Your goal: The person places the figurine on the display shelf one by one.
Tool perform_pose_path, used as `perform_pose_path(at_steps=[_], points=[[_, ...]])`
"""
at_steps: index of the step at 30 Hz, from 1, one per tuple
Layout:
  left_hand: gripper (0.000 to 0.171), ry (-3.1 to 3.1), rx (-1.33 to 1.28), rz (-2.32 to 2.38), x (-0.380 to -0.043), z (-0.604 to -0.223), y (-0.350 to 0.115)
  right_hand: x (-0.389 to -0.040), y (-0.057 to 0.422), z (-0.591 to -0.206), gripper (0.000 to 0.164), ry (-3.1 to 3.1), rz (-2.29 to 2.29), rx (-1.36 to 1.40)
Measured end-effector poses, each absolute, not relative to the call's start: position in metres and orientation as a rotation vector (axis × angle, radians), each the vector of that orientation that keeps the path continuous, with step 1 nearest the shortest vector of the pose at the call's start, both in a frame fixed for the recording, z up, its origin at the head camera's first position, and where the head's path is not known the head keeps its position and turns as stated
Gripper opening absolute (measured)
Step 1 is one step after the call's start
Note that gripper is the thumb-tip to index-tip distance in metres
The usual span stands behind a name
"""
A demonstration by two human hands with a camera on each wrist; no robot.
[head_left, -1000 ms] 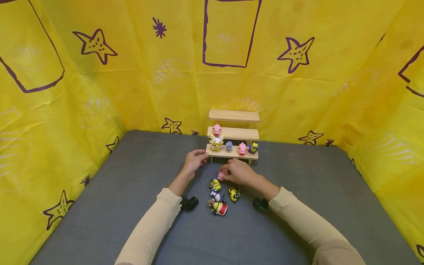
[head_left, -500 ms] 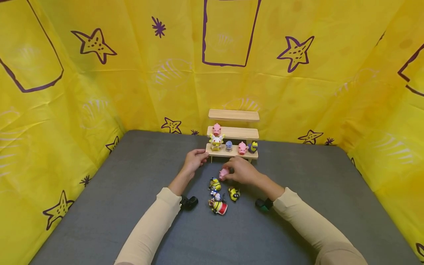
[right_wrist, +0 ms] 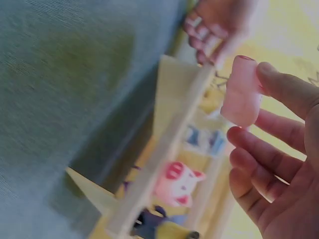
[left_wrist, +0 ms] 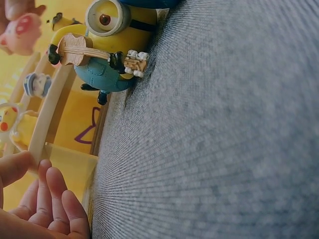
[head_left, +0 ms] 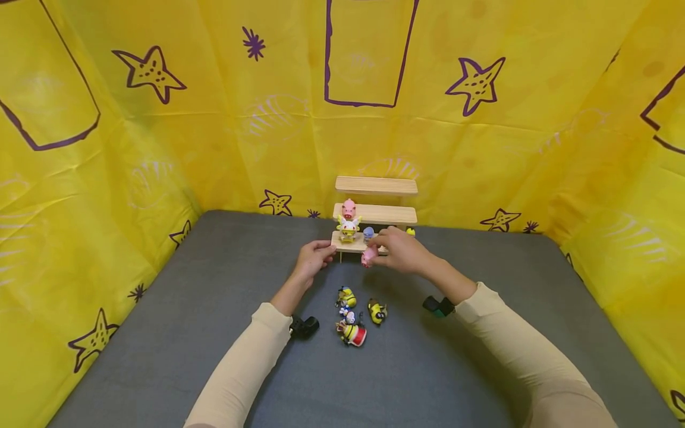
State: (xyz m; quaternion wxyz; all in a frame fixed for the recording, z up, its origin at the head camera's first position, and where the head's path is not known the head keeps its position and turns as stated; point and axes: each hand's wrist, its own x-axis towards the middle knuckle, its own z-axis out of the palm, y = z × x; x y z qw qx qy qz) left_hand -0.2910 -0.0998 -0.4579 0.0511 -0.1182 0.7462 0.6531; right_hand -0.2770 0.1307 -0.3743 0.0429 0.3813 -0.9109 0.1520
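Observation:
My right hand pinches a pink pig figurine between thumb and fingers. The pig is in the air just in front of the lowest step of a wooden three-step display stand. My left hand holds the left end of that step between thumb and fingertips. On the step stand a yellow figurine with white headgear, a small blue-grey figurine, another pig and a minion figurine. In the head view my right hand hides that second pig. Another pink pig sits one step higher.
Several figurines lie on the grey cloth in front of the stand: a minion with a small guitar, a white-and-blue figurine, a red-and-white dressed minion and a yellow-and-black figurine. Yellow patterned fabric encloses the table.
My right hand has lifted the pink pig off the cloth near the other figurines and carried it forward to the lowest step. My left hand has stayed at the stand's end.

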Motion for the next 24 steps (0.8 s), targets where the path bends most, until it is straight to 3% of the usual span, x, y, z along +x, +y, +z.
perform_pose_path(at_steps=[24], points=[[0.034, 2.257, -0.353, 1.980, -0.291, -0.457, -0.101, -0.326, 0.152, -0.318, 0.033, -2.823, 0.662, 1.040]])
